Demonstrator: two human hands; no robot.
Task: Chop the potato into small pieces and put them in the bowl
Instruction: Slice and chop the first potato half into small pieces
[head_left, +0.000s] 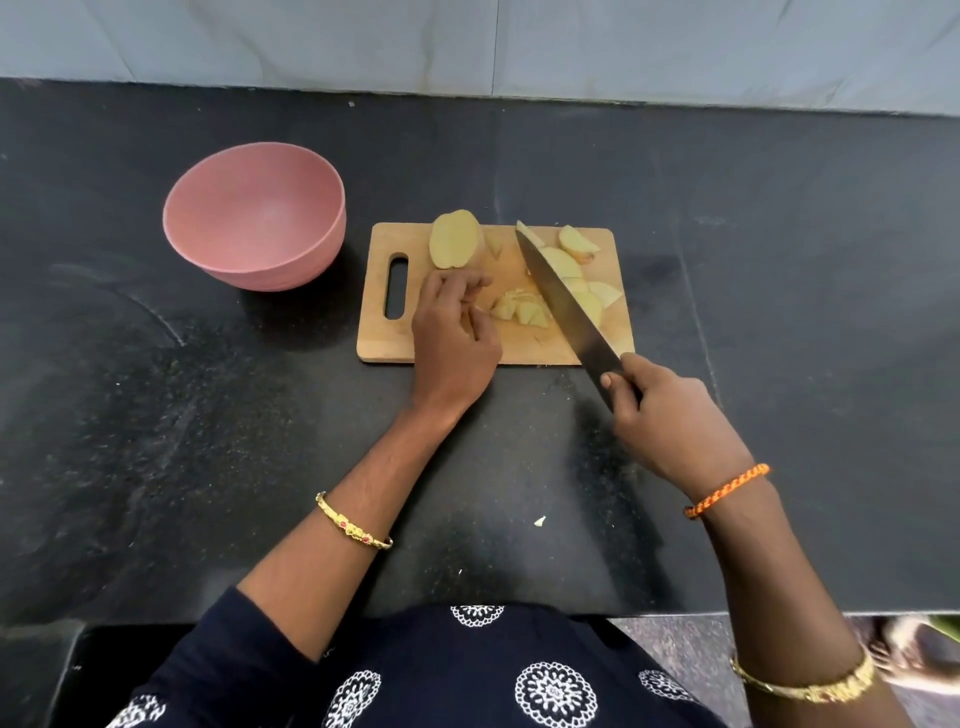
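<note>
One potato half (456, 240) stands uncut at the board's (613, 332) far left, just beyond the left hand (454, 338), whose loosely curled fingers hold nothing, while the right hand (670, 415) grips the knife (563, 301), blade angled far-left over the cut pieces (522, 310); bowl (254, 215) empty, left.

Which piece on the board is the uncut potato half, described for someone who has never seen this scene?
Find the wooden cutting board right of the pink bowl. At its far left corner, just beyond the handle slot, sits the potato half. It is the largest piece, a whole oval with its pale cut face showing, unlike the small wedges beside the knife.
</note>
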